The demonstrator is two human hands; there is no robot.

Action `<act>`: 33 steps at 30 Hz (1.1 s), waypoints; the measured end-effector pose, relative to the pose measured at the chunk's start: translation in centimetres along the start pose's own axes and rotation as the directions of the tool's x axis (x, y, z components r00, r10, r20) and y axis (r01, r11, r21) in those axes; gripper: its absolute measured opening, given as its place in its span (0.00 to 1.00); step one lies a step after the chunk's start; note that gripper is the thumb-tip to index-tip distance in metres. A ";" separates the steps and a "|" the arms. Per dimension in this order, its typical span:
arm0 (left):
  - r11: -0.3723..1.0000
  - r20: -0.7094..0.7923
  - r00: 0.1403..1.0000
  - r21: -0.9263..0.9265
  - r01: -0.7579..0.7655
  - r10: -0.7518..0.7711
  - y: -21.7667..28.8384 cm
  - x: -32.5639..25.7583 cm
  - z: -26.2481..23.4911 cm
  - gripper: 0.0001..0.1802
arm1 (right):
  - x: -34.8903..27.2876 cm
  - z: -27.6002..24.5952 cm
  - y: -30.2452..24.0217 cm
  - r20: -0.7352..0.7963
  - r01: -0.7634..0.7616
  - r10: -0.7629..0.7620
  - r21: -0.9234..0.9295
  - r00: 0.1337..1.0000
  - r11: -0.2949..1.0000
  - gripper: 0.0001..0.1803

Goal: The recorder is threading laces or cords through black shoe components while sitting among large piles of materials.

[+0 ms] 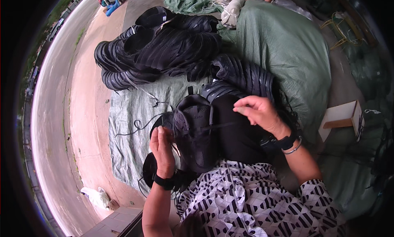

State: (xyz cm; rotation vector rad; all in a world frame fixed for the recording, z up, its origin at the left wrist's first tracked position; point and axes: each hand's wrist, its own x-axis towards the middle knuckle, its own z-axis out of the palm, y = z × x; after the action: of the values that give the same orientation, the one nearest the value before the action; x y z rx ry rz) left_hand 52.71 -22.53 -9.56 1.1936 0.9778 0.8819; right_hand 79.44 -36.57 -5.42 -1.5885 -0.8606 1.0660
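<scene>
A black shoe upper [196, 132] with mesh panels lies on my lap, its heel loop pointing away from me. Across it runs a black shoelace [223, 125], toward my right hand [260, 114], whose thumb and fingertips are pinched together above my right knee. At the left edge of the upper is my left hand [163, 149], fingers pressed together with a thin dark strand of lace beside them. Exactly where the lace ends sit inside the fingers is hard to make out. Other black shoe parts lie partly hidden beneath my left hand.
Stacks of black shoe uppers [172, 46] lie ahead on a green tarp [127, 110], with a smaller stack [246, 75] nearer me. Loose laces [139, 126] trail at the left. On the right are a large green-covered bundle [283, 44] and a small open box [341, 118].
</scene>
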 end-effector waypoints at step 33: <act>0.899 0.152 0.983 0.409 -0.155 0.101 -0.1 -1.3 -1.5 0.09 | 0.7 7.2 -0.4 0.375 0.274 -0.137 -0.342 0.917 0.899 0.06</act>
State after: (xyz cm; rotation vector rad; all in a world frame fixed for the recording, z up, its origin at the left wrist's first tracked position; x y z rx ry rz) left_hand 50.86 -23.25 -9.66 1.6783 1.0231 0.7031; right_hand 72.92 -33.35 -6.01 -1.6016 -1.5266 1.0765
